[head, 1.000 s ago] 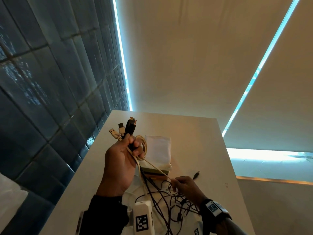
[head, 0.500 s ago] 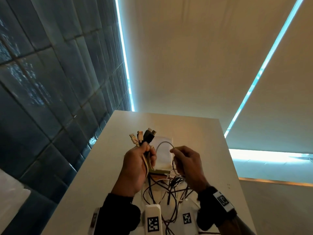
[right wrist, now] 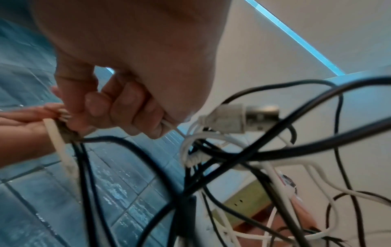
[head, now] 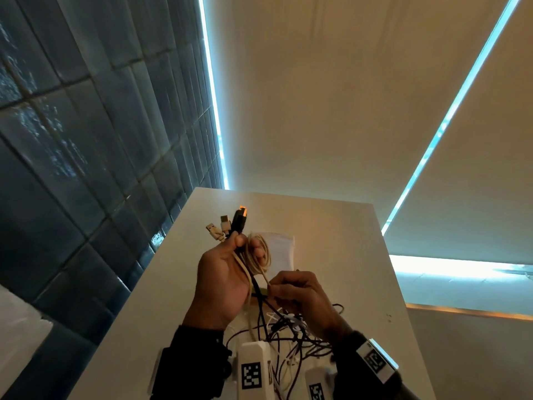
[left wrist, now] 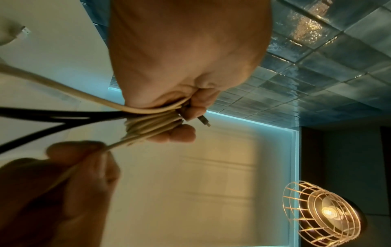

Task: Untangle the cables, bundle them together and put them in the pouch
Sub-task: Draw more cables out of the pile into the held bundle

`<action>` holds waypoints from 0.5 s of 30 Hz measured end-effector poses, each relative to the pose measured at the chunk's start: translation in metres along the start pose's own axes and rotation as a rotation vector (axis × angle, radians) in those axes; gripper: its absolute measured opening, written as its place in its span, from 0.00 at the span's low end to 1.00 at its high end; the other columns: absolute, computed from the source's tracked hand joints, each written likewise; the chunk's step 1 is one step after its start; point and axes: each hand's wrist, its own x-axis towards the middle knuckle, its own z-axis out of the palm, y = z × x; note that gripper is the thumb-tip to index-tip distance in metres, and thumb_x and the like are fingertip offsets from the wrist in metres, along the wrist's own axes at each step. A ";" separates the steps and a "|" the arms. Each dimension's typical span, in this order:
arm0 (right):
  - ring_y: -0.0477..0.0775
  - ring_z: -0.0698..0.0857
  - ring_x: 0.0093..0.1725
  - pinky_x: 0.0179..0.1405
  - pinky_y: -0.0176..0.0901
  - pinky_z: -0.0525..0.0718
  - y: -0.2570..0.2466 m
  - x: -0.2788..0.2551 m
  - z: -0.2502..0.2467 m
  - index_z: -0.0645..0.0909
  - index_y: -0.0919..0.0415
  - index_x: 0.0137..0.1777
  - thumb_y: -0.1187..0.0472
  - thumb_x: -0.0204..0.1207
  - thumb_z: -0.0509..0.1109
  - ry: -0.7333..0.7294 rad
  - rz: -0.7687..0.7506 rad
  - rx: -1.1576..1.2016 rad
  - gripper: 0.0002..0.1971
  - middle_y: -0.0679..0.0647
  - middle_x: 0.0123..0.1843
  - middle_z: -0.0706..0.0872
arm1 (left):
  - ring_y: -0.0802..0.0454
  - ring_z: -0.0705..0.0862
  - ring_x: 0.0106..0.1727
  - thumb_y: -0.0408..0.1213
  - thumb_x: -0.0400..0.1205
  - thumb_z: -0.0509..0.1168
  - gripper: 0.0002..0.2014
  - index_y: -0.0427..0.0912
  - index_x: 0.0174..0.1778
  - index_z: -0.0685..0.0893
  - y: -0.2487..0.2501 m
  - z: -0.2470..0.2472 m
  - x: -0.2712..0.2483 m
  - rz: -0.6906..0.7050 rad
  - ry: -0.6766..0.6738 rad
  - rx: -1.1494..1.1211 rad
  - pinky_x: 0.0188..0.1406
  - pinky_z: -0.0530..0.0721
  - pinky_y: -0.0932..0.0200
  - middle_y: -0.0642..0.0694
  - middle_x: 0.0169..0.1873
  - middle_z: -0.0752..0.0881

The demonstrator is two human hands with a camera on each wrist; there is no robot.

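My left hand is raised over the table and grips a bunch of cables; their plugs stick up above the fist. A cream cable is coiled in loops round its fingers. My right hand pinches the free end of that cream cable just below the coil. Black and white cables hang tangled below both hands. The white pouch lies on the table behind my hands, partly hidden.
The white table runs away from me, with a dark tiled wall on its left. A green and brown flat object lies under the tangle. A wire-caged lamp shows in the left wrist view.
My right hand came up from the tangle to the left hand, then dropped a little with the cream cable. More cream loops now sit on the left fingers. The left hand stayed raised.
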 end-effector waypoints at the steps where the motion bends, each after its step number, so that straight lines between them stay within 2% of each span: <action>1: 0.51 0.71 0.29 0.28 0.35 0.66 0.006 0.000 -0.004 0.85 0.70 0.41 0.66 0.73 0.69 0.001 0.029 0.002 0.07 0.54 0.30 0.82 | 0.50 0.80 0.30 0.36 0.87 0.50 0.14 0.40 0.37 0.74 0.002 0.000 0.000 0.025 0.003 -0.012 0.43 0.76 0.52 0.42 0.31 0.82; 3: 0.58 0.69 0.33 0.31 0.42 0.63 0.017 0.001 -0.009 0.87 0.68 0.42 0.61 0.73 0.72 0.009 0.067 0.010 0.09 0.62 0.35 0.80 | 0.51 0.75 0.30 0.36 0.87 0.50 0.14 0.41 0.36 0.72 0.002 -0.001 -0.002 0.061 -0.002 -0.002 0.41 0.72 0.52 0.44 0.31 0.79; 5: 0.58 0.68 0.32 0.31 0.40 0.63 0.025 0.001 -0.012 0.86 0.69 0.43 0.59 0.75 0.72 0.011 0.084 -0.003 0.11 0.64 0.37 0.77 | 0.52 0.71 0.29 0.37 0.87 0.50 0.14 0.43 0.35 0.71 0.000 -0.001 -0.002 0.081 -0.013 0.035 0.40 0.69 0.52 0.45 0.30 0.77; 6: 0.55 0.70 0.29 0.29 0.35 0.66 0.028 0.000 -0.014 0.85 0.69 0.42 0.61 0.77 0.71 0.016 0.090 -0.024 0.10 0.63 0.35 0.77 | 0.52 0.70 0.28 0.37 0.87 0.50 0.14 0.43 0.35 0.71 -0.001 -0.001 -0.002 0.086 -0.020 0.055 0.39 0.68 0.53 0.46 0.30 0.76; 7: 0.48 0.72 0.27 0.27 0.31 0.68 0.031 -0.001 -0.015 0.84 0.70 0.40 0.64 0.80 0.68 0.025 0.100 -0.042 0.10 0.60 0.31 0.78 | 0.52 0.69 0.28 0.37 0.87 0.50 0.15 0.43 0.34 0.70 -0.001 0.000 -0.003 0.091 -0.026 0.071 0.38 0.68 0.53 0.46 0.29 0.76; 9: 0.38 0.73 0.23 0.24 0.25 0.70 0.037 -0.002 -0.020 0.81 0.75 0.40 0.69 0.83 0.63 0.033 0.136 -0.062 0.12 0.49 0.26 0.79 | 0.53 0.69 0.28 0.37 0.87 0.50 0.15 0.43 0.34 0.70 0.001 -0.002 -0.002 0.116 -0.026 0.095 0.37 0.67 0.54 0.47 0.29 0.75; 10: 0.37 0.73 0.23 0.24 0.25 0.69 0.042 -0.003 -0.024 0.80 0.76 0.40 0.70 0.83 0.62 0.038 0.150 -0.078 0.12 0.46 0.26 0.79 | 0.53 0.68 0.27 0.37 0.87 0.50 0.15 0.43 0.34 0.70 0.003 -0.004 -0.001 0.131 -0.020 0.101 0.36 0.67 0.54 0.47 0.29 0.75; 12: 0.39 0.71 0.23 0.25 0.27 0.68 0.053 -0.006 -0.033 0.81 0.71 0.37 0.69 0.82 0.63 0.065 0.161 -0.119 0.12 0.44 0.24 0.78 | 0.53 0.69 0.27 0.37 0.87 0.49 0.15 0.43 0.34 0.70 0.007 -0.010 0.002 0.149 -0.005 0.101 0.36 0.67 0.54 0.47 0.30 0.75; 15: 0.42 0.67 0.24 0.25 0.30 0.66 0.070 -0.009 -0.042 0.83 0.66 0.37 0.66 0.82 0.65 0.094 0.175 -0.198 0.12 0.43 0.24 0.74 | 0.54 0.69 0.27 0.38 0.87 0.49 0.15 0.44 0.34 0.70 0.007 -0.016 0.003 0.147 0.014 0.098 0.37 0.67 0.54 0.47 0.29 0.75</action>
